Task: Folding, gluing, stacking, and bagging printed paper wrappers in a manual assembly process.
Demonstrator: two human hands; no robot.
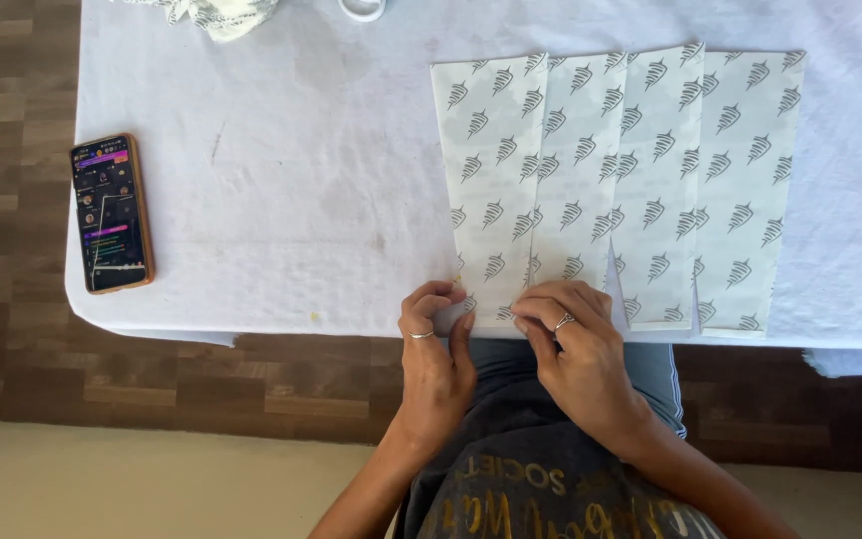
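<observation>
A sheet of white paper [641,170] printed with small grey leaf-like marks lies on the white table [281,180], creased into several long accordion-style panels. My left hand [436,344] pinches the near left corner of the paper at the table's front edge, fingers curled. My right hand [576,344] presses and pinches the near edge of the second panel right beside it. Both hands wear a ring. The paper's bottom left corner is hidden under my fingers.
A phone [111,213] in a brown case, screen lit, lies at the table's left edge. A crumpled patterned cloth [216,14] and a white ring-shaped object [362,9] sit at the far edge. Wooden floor shows left and below the table.
</observation>
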